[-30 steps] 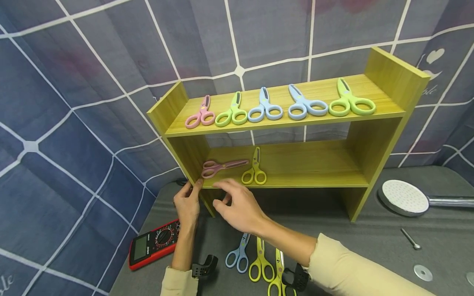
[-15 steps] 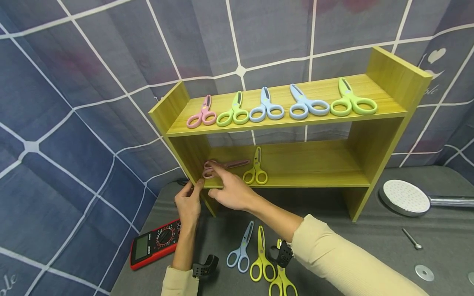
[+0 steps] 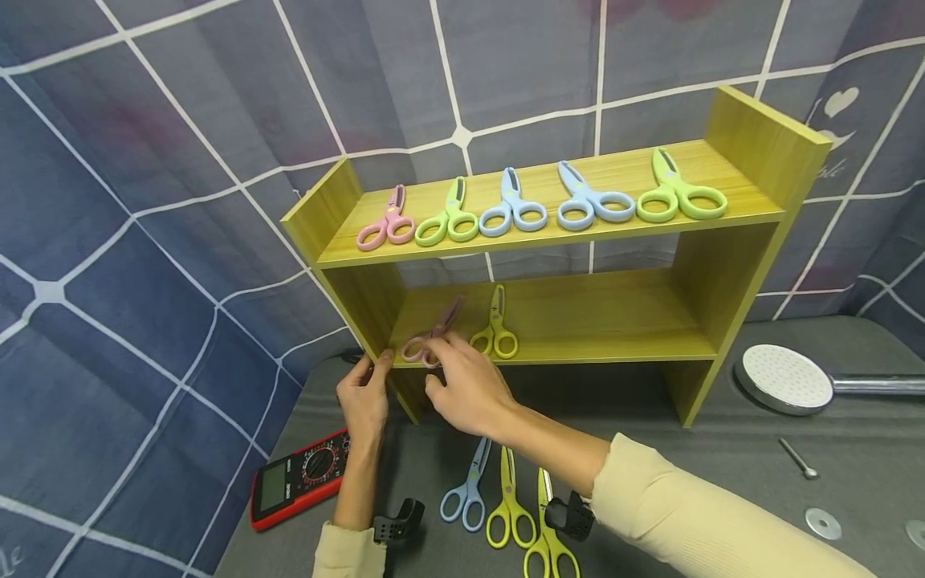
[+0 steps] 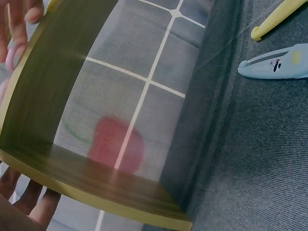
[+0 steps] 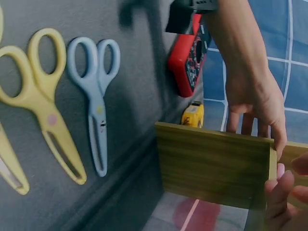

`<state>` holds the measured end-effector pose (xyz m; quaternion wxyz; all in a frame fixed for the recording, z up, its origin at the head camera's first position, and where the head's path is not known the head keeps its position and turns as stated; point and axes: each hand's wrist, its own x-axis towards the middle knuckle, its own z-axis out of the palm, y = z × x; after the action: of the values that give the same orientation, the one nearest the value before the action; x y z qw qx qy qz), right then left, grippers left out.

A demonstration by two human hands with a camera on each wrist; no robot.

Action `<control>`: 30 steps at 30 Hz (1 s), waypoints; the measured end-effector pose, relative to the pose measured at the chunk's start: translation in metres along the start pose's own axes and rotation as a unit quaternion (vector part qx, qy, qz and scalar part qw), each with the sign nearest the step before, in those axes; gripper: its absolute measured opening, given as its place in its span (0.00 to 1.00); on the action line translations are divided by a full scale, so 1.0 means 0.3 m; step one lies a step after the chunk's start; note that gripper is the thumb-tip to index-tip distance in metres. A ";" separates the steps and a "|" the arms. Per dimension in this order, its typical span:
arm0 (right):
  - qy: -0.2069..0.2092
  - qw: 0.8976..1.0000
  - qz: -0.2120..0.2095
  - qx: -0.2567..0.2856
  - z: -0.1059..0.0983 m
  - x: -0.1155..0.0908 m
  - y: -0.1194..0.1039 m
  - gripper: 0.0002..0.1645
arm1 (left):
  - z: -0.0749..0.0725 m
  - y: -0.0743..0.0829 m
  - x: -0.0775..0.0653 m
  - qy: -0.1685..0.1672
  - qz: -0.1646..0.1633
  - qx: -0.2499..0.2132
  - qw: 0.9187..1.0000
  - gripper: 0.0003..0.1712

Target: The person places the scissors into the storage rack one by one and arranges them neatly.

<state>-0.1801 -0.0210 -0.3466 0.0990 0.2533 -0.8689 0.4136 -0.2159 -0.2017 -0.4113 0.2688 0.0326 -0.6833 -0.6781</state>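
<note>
My left hand (image 3: 364, 397) grips the lower left side of the wooden shelf (image 3: 578, 353), its thumb at the front edge and its fingers behind the side panel. The fingers of my right hand (image 3: 470, 389) touch a handle loop of the pink scissors (image 3: 438, 331) on the lower board, partly hiding it. Those scissors tilt with their tip up and to the right. My right thumb stands apart from the fingers, near the board's front edge. Yellow scissors (image 3: 496, 323) lie just right of them. In the right wrist view a bit of pink handle (image 5: 280, 171) shows beside the right thumb.
Along the top board lie pink scissors (image 3: 390, 221) and several green and blue ones. Blue scissors (image 3: 467, 490) and yellow scissors (image 3: 509, 502) lie on the grey cloth in front. A red multimeter (image 3: 303, 478) is at left; a shower head (image 3: 784, 381) and bolt (image 3: 798, 459) are at right.
My right hand has reached onto the pink scissors on the lower board. They have swung from lying nearly sideways to pointing up and right, handles nearer the front edge. The left hand stays put.
</note>
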 end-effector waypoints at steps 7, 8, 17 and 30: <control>-0.017 0.997 0.018 -0.078 -0.016 -0.033 0.005 0.29 | 0.012 0.075 -0.026 0.000 0.010 0.012 1.000 0.16; -0.022 0.996 0.016 -0.085 -0.016 -0.035 0.005 0.29 | 0.014 0.088 -0.032 0.000 0.012 0.014 1.000 0.16; -0.035 0.992 0.013 -0.122 -0.009 -0.028 -0.004 0.31 | 0.017 0.103 -0.041 0.001 0.003 0.017 1.000 0.16; 0.088 0.995 -0.037 0.033 0.027 -0.180 0.060 0.21 | 0.014 0.111 -0.044 0.001 0.009 0.039 0.999 0.15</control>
<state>-0.1433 0.0015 -0.3844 0.1819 0.2514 -0.8327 0.4587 -0.1957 -0.1899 -0.3838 0.2738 0.0378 -0.7089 -0.6488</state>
